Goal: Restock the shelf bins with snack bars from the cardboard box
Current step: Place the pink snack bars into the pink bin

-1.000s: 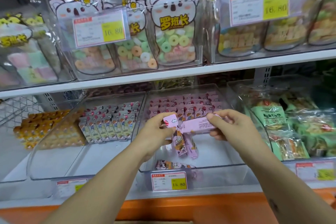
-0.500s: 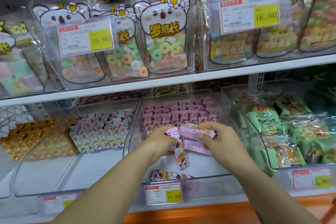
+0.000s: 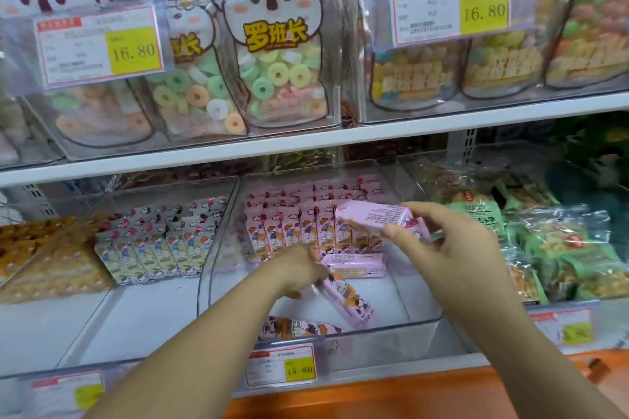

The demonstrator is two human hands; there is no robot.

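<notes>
A clear middle bin (image 3: 422, 318) on the lower shelf holds rows of pink snack bars (image 3: 292, 231) standing at its back. My right hand (image 3: 452, 248) grips a stack of pink bars (image 3: 372, 214) above those rows. My left hand (image 3: 299, 269) reaches low into the bin and holds one pink bar (image 3: 347, 299) that points down to the bin floor. Another pink bar (image 3: 354, 265) lies flat behind it. One more bar (image 3: 299, 328) lies against the bin's front wall. The cardboard box is out of view.
To the left, a clear bin (image 3: 112, 316) holds grey-white bars at its back. Green packets (image 3: 558, 248) fill the bin on the right. Candy-ring bags (image 3: 279, 54) stand on the shelf above. Yellow price tags (image 3: 282, 369) hang on the bin fronts.
My hands have drawn apart: the right keeps the stack above the rows, the left has dropped lower into the bin with one bar. A pink bar now lies flat between them.
</notes>
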